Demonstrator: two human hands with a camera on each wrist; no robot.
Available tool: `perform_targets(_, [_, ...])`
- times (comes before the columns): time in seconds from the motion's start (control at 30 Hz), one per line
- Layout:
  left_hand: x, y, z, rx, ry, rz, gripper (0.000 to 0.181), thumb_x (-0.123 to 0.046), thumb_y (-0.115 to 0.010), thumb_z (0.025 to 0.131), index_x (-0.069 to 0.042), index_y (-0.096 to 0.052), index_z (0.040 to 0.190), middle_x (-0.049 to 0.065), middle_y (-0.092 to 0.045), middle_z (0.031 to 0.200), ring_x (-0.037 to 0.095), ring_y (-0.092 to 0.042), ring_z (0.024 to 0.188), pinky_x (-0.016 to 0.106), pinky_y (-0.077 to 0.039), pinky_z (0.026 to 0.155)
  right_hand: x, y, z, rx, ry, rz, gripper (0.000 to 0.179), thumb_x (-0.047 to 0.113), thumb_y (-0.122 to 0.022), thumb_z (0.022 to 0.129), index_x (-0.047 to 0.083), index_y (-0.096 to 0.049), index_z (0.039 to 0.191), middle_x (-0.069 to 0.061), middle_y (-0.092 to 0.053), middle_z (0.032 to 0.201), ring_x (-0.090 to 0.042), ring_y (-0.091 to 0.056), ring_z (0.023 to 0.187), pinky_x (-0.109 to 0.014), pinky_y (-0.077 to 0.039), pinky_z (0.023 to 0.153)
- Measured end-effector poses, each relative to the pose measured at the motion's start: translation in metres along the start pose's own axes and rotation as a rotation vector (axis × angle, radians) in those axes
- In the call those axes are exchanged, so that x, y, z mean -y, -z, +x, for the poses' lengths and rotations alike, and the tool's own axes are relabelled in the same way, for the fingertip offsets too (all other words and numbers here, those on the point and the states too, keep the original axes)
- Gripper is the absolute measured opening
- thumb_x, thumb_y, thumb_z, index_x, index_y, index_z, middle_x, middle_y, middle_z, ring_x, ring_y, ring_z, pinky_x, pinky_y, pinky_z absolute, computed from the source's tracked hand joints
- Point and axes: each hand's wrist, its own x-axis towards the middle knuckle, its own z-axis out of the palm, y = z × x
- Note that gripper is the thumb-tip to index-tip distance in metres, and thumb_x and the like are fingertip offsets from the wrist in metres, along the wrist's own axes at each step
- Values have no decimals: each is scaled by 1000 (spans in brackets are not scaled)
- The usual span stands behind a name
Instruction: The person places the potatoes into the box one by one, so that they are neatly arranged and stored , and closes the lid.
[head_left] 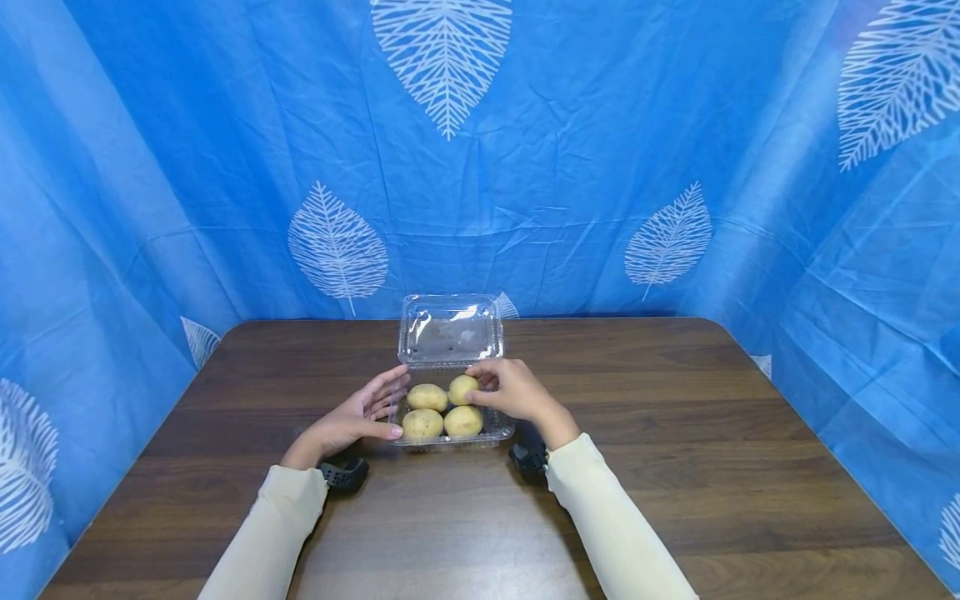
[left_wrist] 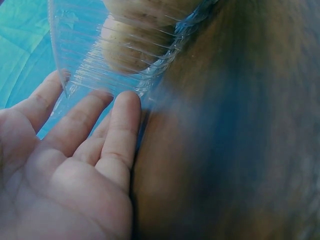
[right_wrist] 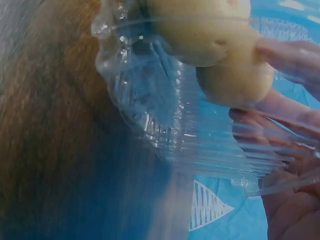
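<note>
A clear plastic clamshell box [head_left: 495, 431] stands on the table with its ribbed lid [head_left: 450, 329] raised at the back. Several yellow potatoes [head_left: 422, 424] lie inside it. My right hand [head_left: 517, 392] reaches into the box and pinches the back right potato [head_left: 462, 389] between thumb and fingers. In the right wrist view that potato [right_wrist: 235, 85] shows through the clear wall, below a nearer one. The left hand [head_left: 356, 419] rests against the box's left side, thumb near the front corner. Its extended fingers [left_wrist: 125, 120] touch the ribbed wall [left_wrist: 85, 60] in the left wrist view.
The brown wooden table [head_left: 637, 500] reaches out on both sides of the box. A blue curtain [head_left: 525, 183] with white leaf prints hangs behind the table and at its sides. Dark wrist bands [head_left: 345, 476] sit under both wrists.
</note>
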Motion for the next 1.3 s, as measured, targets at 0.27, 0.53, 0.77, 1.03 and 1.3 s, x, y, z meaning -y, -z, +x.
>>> perform_targets(0.27, [-2,0,-1,-3,17,9,108,-17,-84,94,3,-10,171,33,-12,176,53,-13,162,42,-33,127,-1,-1,0,-10,1,-47,23,10,-84,94,-1,-79,114,-14,-79,111,-23,-74,95,-35,-62,90])
perform_targets(0.53, [-2,0,-1,0,13,0,109,-17,-85,94,3,-10,171,33,-12,176,54,-12,162,19,-39,116,0,0,-2,-12,5,-5,24,8,-81,95,-3,-78,116,-16,-78,113,-26,-75,98,-36,-62,91])
perform_targets(0.77, [-2,0,-1,3,13,-13,108,-13,-84,94,4,-10,170,34,-12,175,54,-12,161,16,-40,113,-2,0,-5,-24,20,78,21,3,-77,96,-5,-78,115,-18,-78,114,-27,-75,99,-35,-62,92])
perform_targets(1.03, [-3,1,-1,4,20,-4,107,-13,-83,95,4,-9,171,33,-12,176,53,-13,162,34,-36,124,-7,-1,-10,-74,27,228,21,-1,-75,97,-8,-76,117,-21,-78,115,-31,-75,100,-40,-62,95])
perform_targets(1.3, [-3,0,-1,5,19,-4,108,-14,-83,94,5,-9,171,34,-11,175,54,-13,161,53,-28,128,-13,-1,-12,-104,4,403,26,-5,-72,98,-14,-72,122,-27,-75,119,-27,-74,102,-28,-61,92])
